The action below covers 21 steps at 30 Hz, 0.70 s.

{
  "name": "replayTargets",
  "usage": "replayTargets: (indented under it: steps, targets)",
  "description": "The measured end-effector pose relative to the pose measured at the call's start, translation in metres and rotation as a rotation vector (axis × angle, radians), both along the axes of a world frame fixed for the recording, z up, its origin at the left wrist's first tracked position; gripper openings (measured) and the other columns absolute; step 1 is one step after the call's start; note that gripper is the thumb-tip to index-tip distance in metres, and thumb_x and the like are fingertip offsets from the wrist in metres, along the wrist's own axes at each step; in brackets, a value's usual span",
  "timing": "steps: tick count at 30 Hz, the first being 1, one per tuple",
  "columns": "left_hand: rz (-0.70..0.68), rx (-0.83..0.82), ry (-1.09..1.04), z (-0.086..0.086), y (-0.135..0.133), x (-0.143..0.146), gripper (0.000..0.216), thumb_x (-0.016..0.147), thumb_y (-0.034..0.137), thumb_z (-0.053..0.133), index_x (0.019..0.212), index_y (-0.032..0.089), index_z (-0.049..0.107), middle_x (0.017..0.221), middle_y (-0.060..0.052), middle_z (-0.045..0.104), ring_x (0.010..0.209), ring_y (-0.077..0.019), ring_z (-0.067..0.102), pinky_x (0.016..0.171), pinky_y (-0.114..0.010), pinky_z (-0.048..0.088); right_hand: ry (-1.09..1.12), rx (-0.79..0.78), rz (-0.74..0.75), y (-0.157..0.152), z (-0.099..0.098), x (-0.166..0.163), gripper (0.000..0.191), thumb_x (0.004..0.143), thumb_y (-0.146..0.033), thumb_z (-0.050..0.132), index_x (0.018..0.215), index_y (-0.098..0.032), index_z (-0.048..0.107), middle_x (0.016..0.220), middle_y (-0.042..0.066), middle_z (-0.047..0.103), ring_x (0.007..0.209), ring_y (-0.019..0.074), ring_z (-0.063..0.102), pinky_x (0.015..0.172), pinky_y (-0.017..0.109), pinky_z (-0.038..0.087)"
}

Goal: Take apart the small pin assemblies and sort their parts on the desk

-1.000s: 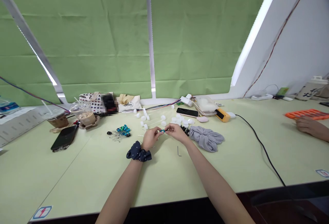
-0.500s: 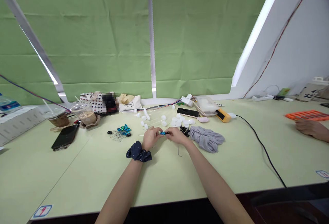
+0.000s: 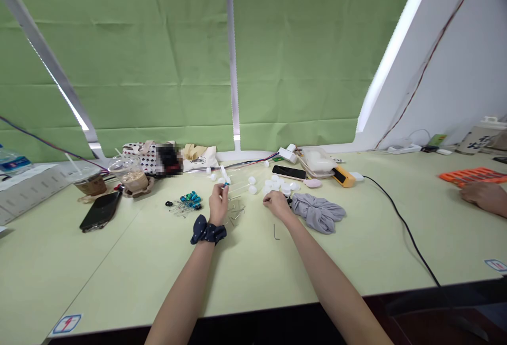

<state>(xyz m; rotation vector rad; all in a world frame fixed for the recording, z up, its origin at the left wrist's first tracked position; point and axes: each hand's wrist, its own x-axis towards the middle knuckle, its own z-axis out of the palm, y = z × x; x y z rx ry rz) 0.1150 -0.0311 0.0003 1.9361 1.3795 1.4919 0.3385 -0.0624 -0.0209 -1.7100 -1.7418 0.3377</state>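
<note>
My left hand (image 3: 218, 203), with a dark dotted scrunchie (image 3: 208, 230) on its wrist, pinches a small blue part (image 3: 226, 184) between thumb and fingertips, raised toward the back. Several thin metal rods (image 3: 236, 210), some bent, lie just right of that hand. My right hand (image 3: 277, 204) is closed at the fingertips above the table; whatever it may hold is too small to make out. It partly covers a pile of small black parts (image 3: 289, 201). An L-shaped hex key (image 3: 275, 233) lies below it. Blue and green parts with thin pins (image 3: 190, 201) are heaped to the left.
White round caps (image 3: 273, 184) and a phone (image 3: 289, 173) lie behind my hands. A grey cloth (image 3: 319, 212) sits on the right, near a yellow device (image 3: 344, 177). Drink cups (image 3: 133, 178) and a black phone (image 3: 101, 211) are at left. Another person's hand (image 3: 481, 197) touches an orange tray (image 3: 471, 176).
My hands have moved apart. The left went left and slightly away with the blue part, uncovering the metal rods. My right hand has let go of that part and moved slightly right.
</note>
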Motion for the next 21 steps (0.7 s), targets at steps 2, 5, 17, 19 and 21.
replayTargets:
  steps: [2, 5, 17, 19, 21]
  targets:
    - [0.118, 0.026, -0.095, 0.0, 0.007, -0.01, 0.031, 0.087, 0.044, 0.037, 0.097, 0.019, 0.051, 0.071, 0.0, 0.055, 0.063, -0.0139, 0.051, 0.058, -0.023, 0.038, -0.005, -0.02, -0.053, 0.001, 0.001, 0.004, 0.014, 0.067, -0.007, 0.061, 0.064, -0.018, 0.07, 0.068, 0.008, 0.065, 0.07, 0.021, 0.059, 0.068, 0.03, 0.042]
    - [0.291, 0.039, -0.183, -0.001, 0.017, -0.025, 0.031, 0.087, 0.044, 0.038, 0.094, 0.017, 0.052, 0.071, -0.001, 0.054, 0.064, -0.0142, 0.051, 0.058, -0.024, 0.038, -0.023, -0.021, -0.115, -0.001, 0.01, 0.002, 0.015, 0.07, -0.009, 0.059, 0.079, -0.015, 0.07, 0.086, 0.014, 0.067, 0.085, 0.0255, 0.06, 0.077, 0.034, 0.041]
    - [0.513, 0.114, -0.036, -0.008, 0.032, -0.11, 0.031, 0.088, 0.035, 0.039, 0.104, 0.015, 0.054, 0.08, -0.006, 0.06, 0.073, -0.0179, 0.057, 0.07, -0.029, 0.043, -0.275, -0.17, 0.116, -0.102, -0.009, -0.052, 0.084, 0.077, -0.071, 0.03, 0.144, -0.022, 0.012, 0.151, 0.008, -0.002, 0.136, 0.0324, -0.007, 0.108, 0.047, 0.004]
    - [0.564, 0.122, -0.054, -0.013, 0.034, -0.114, 0.032, 0.088, 0.035, 0.038, 0.106, 0.014, 0.054, 0.083, -0.007, 0.061, 0.076, -0.0187, 0.058, 0.071, -0.03, 0.044, -0.292, -0.148, 0.144, -0.097, -0.014, -0.059, 0.086, 0.077, -0.072, 0.029, 0.144, -0.021, 0.009, 0.151, 0.008, -0.003, 0.136, 0.0307, -0.007, 0.108, 0.045, 0.004]
    - [0.587, 0.119, -0.055, -0.016, 0.034, -0.114, 0.032, 0.088, 0.036, 0.037, 0.107, 0.014, 0.053, 0.083, -0.007, 0.061, 0.076, -0.019, 0.058, 0.071, -0.031, 0.044, -0.289, -0.145, 0.171, -0.081, -0.013, -0.071, 0.089, 0.076, -0.073, 0.03, 0.144, -0.019, 0.009, 0.15, 0.009, 0.0, 0.136, 0.0305, -0.005, 0.108, 0.043, 0.006]
